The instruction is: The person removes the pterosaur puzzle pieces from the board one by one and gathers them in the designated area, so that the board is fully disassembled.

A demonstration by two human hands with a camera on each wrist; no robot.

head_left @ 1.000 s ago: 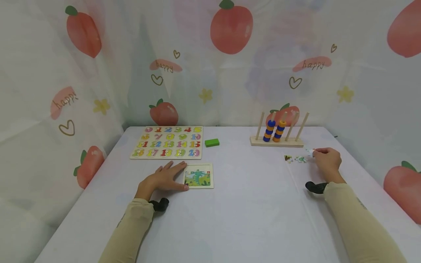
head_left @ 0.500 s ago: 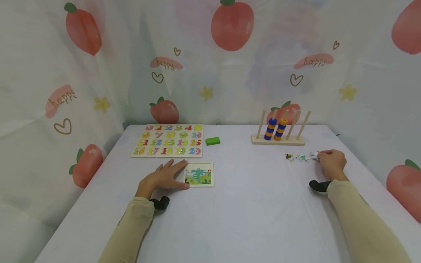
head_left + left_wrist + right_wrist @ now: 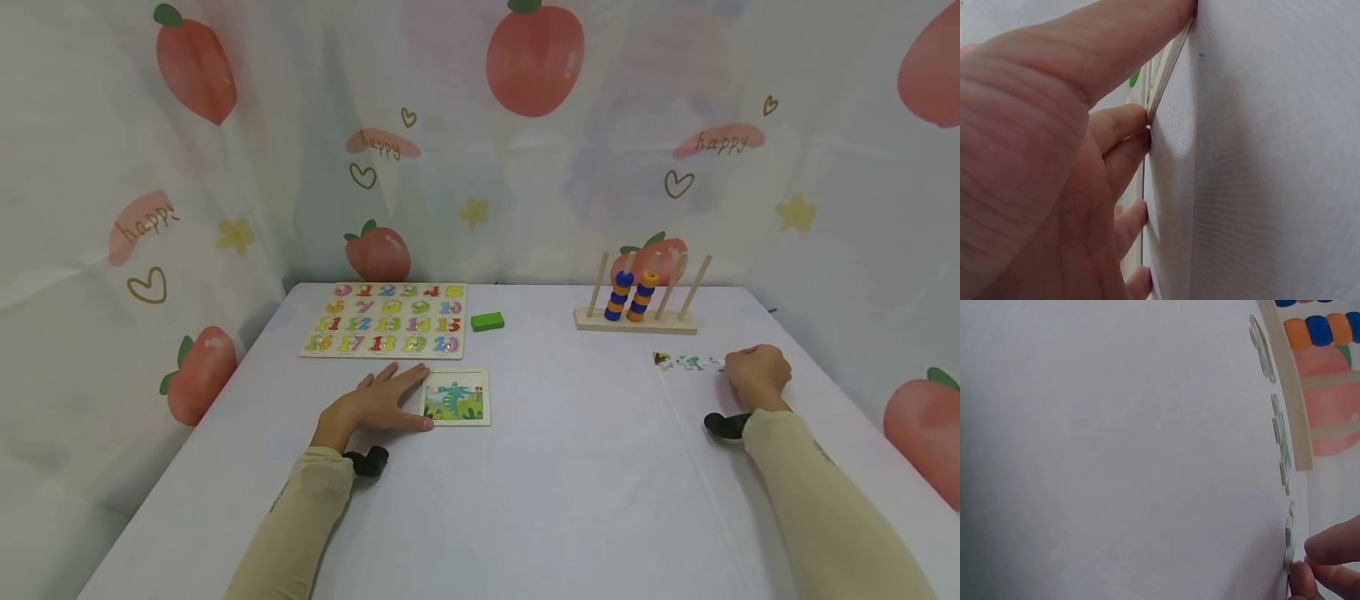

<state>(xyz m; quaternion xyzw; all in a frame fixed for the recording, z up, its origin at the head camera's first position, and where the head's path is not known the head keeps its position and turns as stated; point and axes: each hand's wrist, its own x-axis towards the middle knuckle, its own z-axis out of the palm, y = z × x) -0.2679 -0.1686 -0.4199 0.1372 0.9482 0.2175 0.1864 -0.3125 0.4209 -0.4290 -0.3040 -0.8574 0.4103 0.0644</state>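
My left hand [image 3: 375, 407] lies at the left edge of a small framed dinosaur jigsaw puzzle [image 3: 487, 398] in the head view. Its fingers are spread, with the thumb at the near corner and a fingertip at the far one. In the left wrist view, the fingers stretch along the puzzle's wooden edge [image 3: 1161, 87]. On the right, my right hand [image 3: 759, 375] has its fingers curled down at the end of a row of flat jigsaw pieces [image 3: 692, 363]. The right wrist view shows thumb and fingertips pinching the end of the nearest piece [image 3: 1289, 544]; the hand partly covers this piece in the head view.
A wooden number board [image 3: 375, 357] lies at the back left, with a green block [image 3: 487, 322] beside it. Behind the jigsaw pieces stands a wooden peg stand [image 3: 636, 322] with blue and orange beads on two pegs. A fruit-print curtain [image 3: 532, 192] hangs behind the table.
My right hand has brought a jigsaw piece down at the right end of the row and now covers more of it. The left hand stays at the puzzle frame.
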